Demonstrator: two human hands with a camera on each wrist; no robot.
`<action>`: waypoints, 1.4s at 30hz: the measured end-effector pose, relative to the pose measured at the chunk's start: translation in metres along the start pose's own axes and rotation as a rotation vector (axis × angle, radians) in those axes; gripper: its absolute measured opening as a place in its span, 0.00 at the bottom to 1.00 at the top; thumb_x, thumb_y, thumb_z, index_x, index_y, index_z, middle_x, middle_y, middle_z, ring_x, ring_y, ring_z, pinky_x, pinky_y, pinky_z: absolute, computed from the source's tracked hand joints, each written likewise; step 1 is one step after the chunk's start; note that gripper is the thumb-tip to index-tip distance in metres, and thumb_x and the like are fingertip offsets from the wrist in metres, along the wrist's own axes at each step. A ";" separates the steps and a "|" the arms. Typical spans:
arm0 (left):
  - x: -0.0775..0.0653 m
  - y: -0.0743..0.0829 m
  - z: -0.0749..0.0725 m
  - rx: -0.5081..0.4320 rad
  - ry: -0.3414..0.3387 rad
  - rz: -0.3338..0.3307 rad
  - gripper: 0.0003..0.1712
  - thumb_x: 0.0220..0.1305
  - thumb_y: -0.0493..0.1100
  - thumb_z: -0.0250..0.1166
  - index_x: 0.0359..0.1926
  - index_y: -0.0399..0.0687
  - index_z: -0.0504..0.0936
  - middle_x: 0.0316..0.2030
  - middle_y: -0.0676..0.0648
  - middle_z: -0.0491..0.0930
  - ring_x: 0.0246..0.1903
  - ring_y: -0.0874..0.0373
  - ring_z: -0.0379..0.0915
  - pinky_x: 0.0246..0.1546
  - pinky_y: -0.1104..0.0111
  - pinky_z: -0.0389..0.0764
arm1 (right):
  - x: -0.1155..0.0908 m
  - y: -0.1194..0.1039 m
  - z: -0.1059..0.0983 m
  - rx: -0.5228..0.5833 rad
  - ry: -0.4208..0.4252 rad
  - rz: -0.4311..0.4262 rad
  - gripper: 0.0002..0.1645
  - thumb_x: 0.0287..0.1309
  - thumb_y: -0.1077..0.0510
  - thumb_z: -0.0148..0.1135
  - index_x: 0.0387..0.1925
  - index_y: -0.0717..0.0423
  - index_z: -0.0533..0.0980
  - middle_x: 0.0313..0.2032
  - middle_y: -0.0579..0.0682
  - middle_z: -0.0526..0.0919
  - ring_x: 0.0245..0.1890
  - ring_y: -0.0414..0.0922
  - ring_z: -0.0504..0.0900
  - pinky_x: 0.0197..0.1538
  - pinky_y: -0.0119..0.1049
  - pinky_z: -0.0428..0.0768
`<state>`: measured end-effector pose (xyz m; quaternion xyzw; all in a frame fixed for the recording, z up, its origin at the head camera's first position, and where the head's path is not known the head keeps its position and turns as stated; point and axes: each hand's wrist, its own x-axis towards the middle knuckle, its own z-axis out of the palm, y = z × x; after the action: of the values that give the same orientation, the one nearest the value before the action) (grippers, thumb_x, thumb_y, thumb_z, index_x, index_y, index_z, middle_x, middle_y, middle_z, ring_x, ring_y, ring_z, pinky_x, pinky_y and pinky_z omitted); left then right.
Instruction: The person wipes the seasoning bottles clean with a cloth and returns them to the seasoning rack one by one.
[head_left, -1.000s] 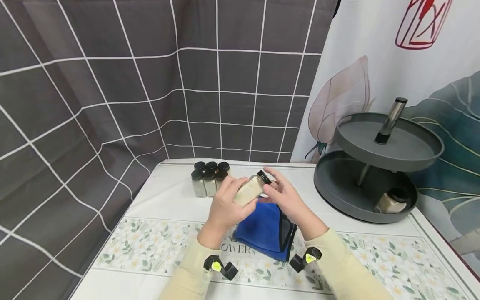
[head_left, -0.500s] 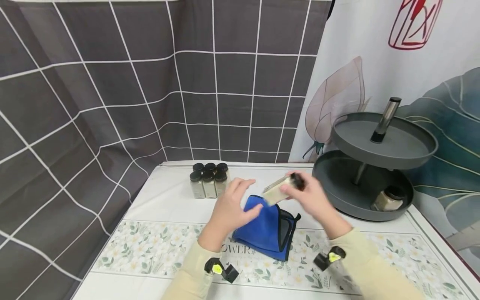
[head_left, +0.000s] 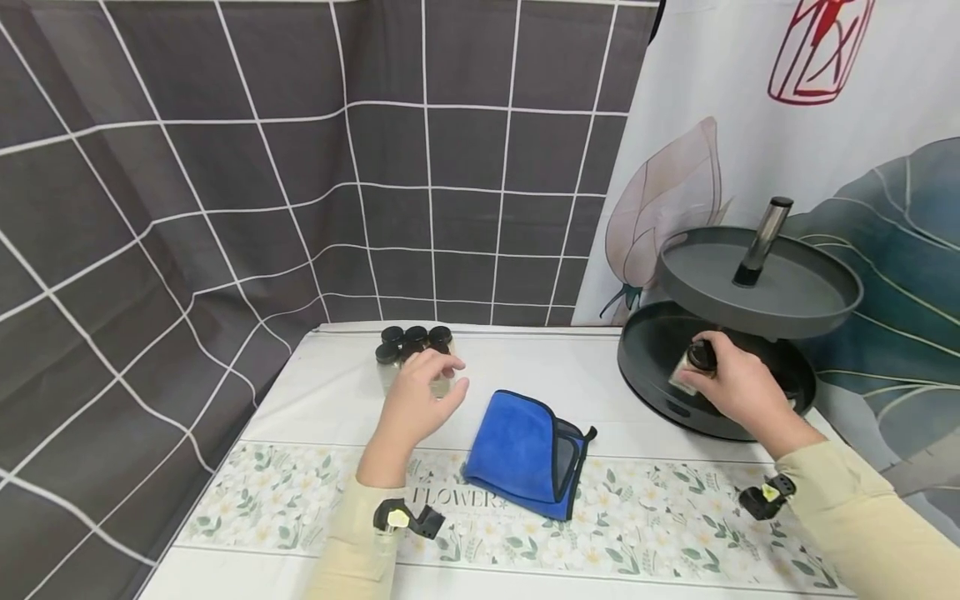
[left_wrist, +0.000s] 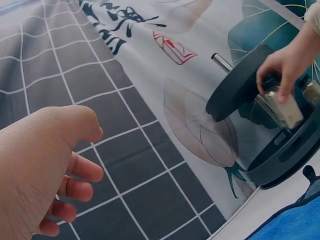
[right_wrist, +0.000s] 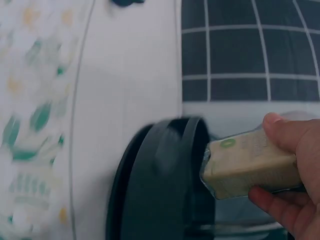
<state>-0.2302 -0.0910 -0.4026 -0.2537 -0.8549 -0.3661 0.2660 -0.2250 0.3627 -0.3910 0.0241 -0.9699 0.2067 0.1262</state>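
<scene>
Along the left side hangs a dark curtain (head_left: 247,154) with white grid lines, behind the white table (head_left: 300,396) with its floral strip. Near the table's back edge stands a cluster of black-lidded jars (head_left: 415,336), standing close together and upright. The left hand (head_left: 415,398) is in front of them, partly hiding them, its fingers loosely bent and its thumb apart from them; whether it touches a jar I cannot tell. Next comes a folded blue cloth (head_left: 513,454) with black edging, lying flat between the two hands. At the right is a gray two-tier stand (head_left: 637,385). The right hand (head_left: 742,385), well apart from the left, grips a tilted jar (head_left: 687,368) of pale contents over the lower tier, below the upper tray (head_left: 806,290); whether its base touches is unclear. Another jar (left_wrist: 311,91) sits farther right on the lower tier.
</scene>
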 end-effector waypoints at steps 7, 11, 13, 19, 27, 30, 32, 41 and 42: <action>-0.001 -0.004 -0.003 0.001 0.021 -0.019 0.09 0.62 0.43 0.68 0.43 0.48 0.86 0.33 0.52 0.80 0.36 0.55 0.75 0.41 0.59 0.77 | 0.001 0.016 0.002 -0.026 -0.099 0.074 0.48 0.62 0.46 0.70 0.70 0.68 0.57 0.56 0.77 0.73 0.49 0.70 0.78 0.41 0.61 0.80; -0.001 -0.005 -0.008 -0.014 0.041 -0.027 0.09 0.63 0.42 0.68 0.43 0.47 0.86 0.33 0.52 0.80 0.36 0.55 0.75 0.41 0.58 0.78 | 0.002 0.019 0.005 -0.025 -0.141 0.096 0.48 0.62 0.49 0.70 0.70 0.69 0.56 0.59 0.78 0.70 0.52 0.71 0.77 0.44 0.63 0.79; 0.000 -0.005 -0.009 -0.023 0.049 -0.028 0.09 0.63 0.42 0.67 0.44 0.47 0.86 0.33 0.51 0.80 0.37 0.55 0.75 0.41 0.57 0.78 | 0.002 0.021 0.007 -0.023 -0.155 0.102 0.48 0.62 0.49 0.70 0.70 0.70 0.57 0.59 0.79 0.69 0.53 0.72 0.76 0.45 0.64 0.79; -0.001 -0.008 -0.013 -0.029 0.064 -0.038 0.09 0.63 0.41 0.67 0.43 0.46 0.86 0.35 0.51 0.81 0.36 0.55 0.75 0.39 0.58 0.78 | 0.003 0.028 0.011 -0.016 -0.207 0.071 0.47 0.63 0.47 0.68 0.70 0.70 0.57 0.61 0.79 0.68 0.56 0.74 0.73 0.48 0.66 0.77; -0.002 -0.010 -0.018 -0.035 0.102 -0.067 0.06 0.62 0.39 0.67 0.40 0.46 0.86 0.32 0.51 0.80 0.35 0.53 0.75 0.36 0.59 0.75 | 0.002 0.034 0.011 -0.024 -0.230 0.034 0.47 0.65 0.45 0.67 0.70 0.69 0.58 0.60 0.79 0.69 0.55 0.75 0.73 0.47 0.66 0.76; -0.001 -0.011 -0.019 -0.041 0.102 -0.073 0.07 0.62 0.39 0.67 0.41 0.46 0.86 0.33 0.50 0.80 0.35 0.50 0.75 0.37 0.58 0.75 | 0.002 0.036 0.009 -0.024 -0.238 0.018 0.47 0.64 0.44 0.67 0.70 0.70 0.58 0.60 0.79 0.69 0.55 0.75 0.73 0.47 0.65 0.77; -0.002 -0.012 -0.020 -0.041 0.102 -0.076 0.07 0.62 0.39 0.68 0.42 0.46 0.86 0.33 0.50 0.80 0.36 0.49 0.75 0.37 0.56 0.76 | 0.002 0.038 0.007 -0.025 -0.245 0.004 0.47 0.64 0.43 0.67 0.69 0.70 0.58 0.60 0.79 0.69 0.55 0.75 0.73 0.46 0.65 0.77; -0.003 -0.020 -0.037 -0.105 0.159 -0.156 0.07 0.65 0.35 0.65 0.43 0.43 0.86 0.35 0.47 0.81 0.37 0.55 0.74 0.39 0.62 0.75 | -0.002 0.062 -0.005 -0.055 -0.284 -0.064 0.44 0.61 0.42 0.69 0.65 0.66 0.64 0.56 0.73 0.73 0.50 0.68 0.77 0.42 0.58 0.78; -0.004 -0.022 -0.039 -0.106 0.170 -0.174 0.07 0.66 0.36 0.65 0.43 0.43 0.86 0.36 0.47 0.82 0.37 0.56 0.74 0.39 0.62 0.75 | -0.002 0.064 -0.007 -0.058 -0.289 -0.066 0.44 0.61 0.40 0.69 0.65 0.65 0.64 0.55 0.72 0.74 0.47 0.66 0.78 0.41 0.56 0.78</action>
<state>-0.2305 -0.1352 -0.3925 -0.1601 -0.8275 -0.4525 0.2911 -0.2272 0.4242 -0.4104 0.0819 -0.9823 0.1685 -0.0074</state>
